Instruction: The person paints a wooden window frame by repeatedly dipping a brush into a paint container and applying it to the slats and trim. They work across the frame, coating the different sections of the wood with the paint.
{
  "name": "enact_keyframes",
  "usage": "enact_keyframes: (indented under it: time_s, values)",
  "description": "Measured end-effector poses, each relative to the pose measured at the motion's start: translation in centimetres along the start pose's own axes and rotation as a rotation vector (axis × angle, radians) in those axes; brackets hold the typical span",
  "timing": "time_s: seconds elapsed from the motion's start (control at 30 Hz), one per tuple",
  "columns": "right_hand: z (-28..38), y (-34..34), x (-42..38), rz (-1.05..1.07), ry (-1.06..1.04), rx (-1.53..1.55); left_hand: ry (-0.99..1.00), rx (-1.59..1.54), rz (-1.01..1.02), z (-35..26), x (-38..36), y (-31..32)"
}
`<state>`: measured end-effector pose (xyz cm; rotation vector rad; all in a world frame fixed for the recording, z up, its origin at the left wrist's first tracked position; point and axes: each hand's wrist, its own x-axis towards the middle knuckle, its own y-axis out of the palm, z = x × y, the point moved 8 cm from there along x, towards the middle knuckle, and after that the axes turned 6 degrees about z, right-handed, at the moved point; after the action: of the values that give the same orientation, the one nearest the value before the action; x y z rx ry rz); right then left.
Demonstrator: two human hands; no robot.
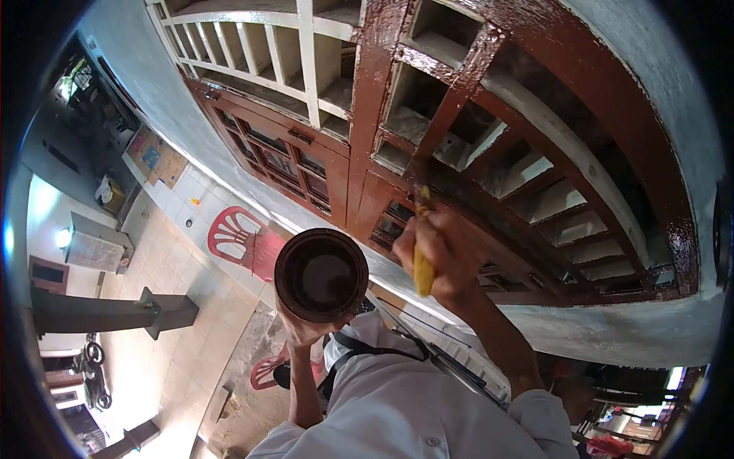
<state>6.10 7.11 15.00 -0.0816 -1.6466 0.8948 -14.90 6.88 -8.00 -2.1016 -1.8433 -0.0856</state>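
Observation:
My left hand (306, 327) holds a round can (321, 275) from below, its open top facing the camera and dark brown paint inside. In my right hand (443, 252) is a paintbrush with a yellow handle (423, 271), fingers wrapped round it. The brush's tip is up against the brown wooden window frame (367, 99); its bristles are dark and hard to make out. Glossy brown paint covers much of the frame and the lattice on the right, while the lattice at the upper left (256, 50) is cream.
Below stand a red plastic chair (264, 252) and a second red chair (264, 372). A metal ladder (459, 367) is beside my body. A grey pillar (115, 312), a cabinet (95, 243) and a motorcycle (93, 375) are at the left.

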Motion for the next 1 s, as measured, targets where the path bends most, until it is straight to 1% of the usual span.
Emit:
enact_keyframes:
  time_s: [0.07,0.17,0.27,0.4,0.47,0.53,0.6,0.7,0.73,0.83,0.87,0.97,1.0]
  values:
    - [0.9,-0.5,1.0,-0.07,-0.112,0.058,0.002,-0.002,0.009,0.0,0.0,0.2]
    - [-0.2,1.0,1.0,0.089,-0.05,0.043,0.013,0.0,0.024,-0.2,0.2,0.4]
    - [-1.1,0.0,-0.2,0.055,0.067,0.074,0.024,0.006,0.034,-0.2,0.3,0.5]
    - [-2.3,-3.1,-1.3,-0.067,0.183,0.075,0.07,0.055,0.026,0.7,0.0,0.9]
    - [-3.0,-5.4,-1.9,-0.049,0.309,0.042,0.015,-0.007,0.073,1.0,0.1,1.1]
    - [-5.2,-7.9,-4.6,-0.334,0.624,0.359,0.025,-0.028,0.099,0.2,0.8,1.6]
    - [-6.2,-9.8,-6.4,-0.635,0.856,0.62,0.053,-0.05,0.125,-1.0,1.7,2.4]
    - [-7.0,-12.0,-10.8,-0.841,1.216,0.52,0.108,-0.088,0.179,-2.9,2.8,4.3]
    - [-6.8,-12.7,-10.9,-0.874,1.223,0.48,0.125,-0.103,0.2,-3.6,3.0,5.0]
    - [-5.9,-13.3,-11.2,-0.897,1.348,0.613,0.191,-0.166,0.285,-5.7,3.9,7.7]
    - [-6.5,-14.0,-10.9,-0.821,1.189,0.586,0.214,-0.189,0.314,-6.4,4.0,8.6]
    - [-5.6,-15.3,-11.7,-0.73,1.219,0.662,0.277,-0.254,0.403,-8.6,4.4,11.6]
    - [-5.6,-16.0,-12.1,-0.735,1.158,0.666,0.292,-0.272,0.434,-9.1,4.4,12.5]
